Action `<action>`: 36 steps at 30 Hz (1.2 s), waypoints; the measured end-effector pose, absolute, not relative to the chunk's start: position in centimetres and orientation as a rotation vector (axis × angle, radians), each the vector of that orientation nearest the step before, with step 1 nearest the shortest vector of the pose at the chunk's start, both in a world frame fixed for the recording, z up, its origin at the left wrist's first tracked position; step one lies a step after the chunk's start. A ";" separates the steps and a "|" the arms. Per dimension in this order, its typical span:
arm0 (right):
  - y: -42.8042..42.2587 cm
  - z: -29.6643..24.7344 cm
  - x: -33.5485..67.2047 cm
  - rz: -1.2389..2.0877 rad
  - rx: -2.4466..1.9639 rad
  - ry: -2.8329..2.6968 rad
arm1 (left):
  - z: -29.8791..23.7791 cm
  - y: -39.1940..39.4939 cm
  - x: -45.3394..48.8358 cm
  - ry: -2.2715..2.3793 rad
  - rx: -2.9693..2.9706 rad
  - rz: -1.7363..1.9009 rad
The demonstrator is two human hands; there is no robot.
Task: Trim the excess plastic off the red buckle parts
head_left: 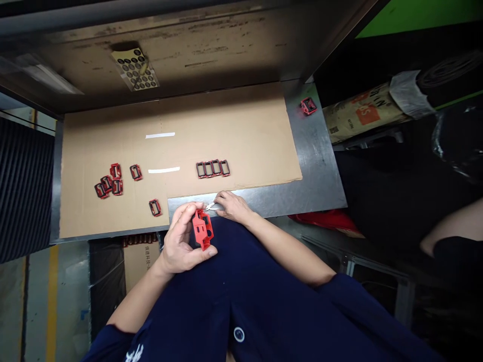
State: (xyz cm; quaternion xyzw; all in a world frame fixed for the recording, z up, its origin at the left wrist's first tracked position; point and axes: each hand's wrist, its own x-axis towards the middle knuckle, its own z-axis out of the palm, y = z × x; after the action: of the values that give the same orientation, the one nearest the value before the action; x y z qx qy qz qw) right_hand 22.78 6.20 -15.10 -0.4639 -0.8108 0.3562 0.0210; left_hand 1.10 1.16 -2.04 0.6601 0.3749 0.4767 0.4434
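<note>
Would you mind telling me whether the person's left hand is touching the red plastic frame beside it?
Touching. The head view shows the left hand holding the red plastic frame in its grip, with the fingers and thumb closed around it.

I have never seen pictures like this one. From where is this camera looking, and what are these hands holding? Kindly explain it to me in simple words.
This is one picture from a camera worn on a person's head, looking down at their own two bare hands. No machine is shown. The left hand holds a red frame between its thumb and fingers. The right hand pinches a small blade, which is close to that frame. In front of the person, a brown cardboard sheet lies on a metal table. On the cardboard are more small red frames, including a row of four red frames and a small cluster of red frames.
</note>
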 end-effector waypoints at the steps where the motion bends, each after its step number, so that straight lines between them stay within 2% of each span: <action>1: 6.2 -15.2 22.8 1.101 -1.443 -2.500 | -2.0 1.2 1.0 0.948 1.670 1.171; 9: 5.8 -13.9 23.4 1.099 -1.464 -2.253 | -1.6 0.8 0.9 1.123 1.859 1.035; 13: 3.3 -8.1 24.9 1.045 -1.413 -2.053 | -0.1 1.3 1.3 1.135 1.996 0.984; 16: 1.5 -3.1 25.7 0.884 -1.117 -1.785 | 0.4 1.7 1.5 1.059 2.040 0.997; 20: 0.9 0.6 25.3 0.825 -0.907 -1.799 | 0.2 2.0 1.8 0.970 2.037 0.976; 36: 1.1 1.5 24.8 0.685 -0.882 -1.912 | 0.2 2.2 1.8 0.966 2.071 0.933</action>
State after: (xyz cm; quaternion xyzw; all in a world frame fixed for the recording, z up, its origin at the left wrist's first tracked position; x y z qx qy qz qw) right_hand 24.78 1.12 1.53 -0.3561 -0.7723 0.2765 0.4476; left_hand 1.80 2.18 0.17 0.7919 0.3694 0.3567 0.3306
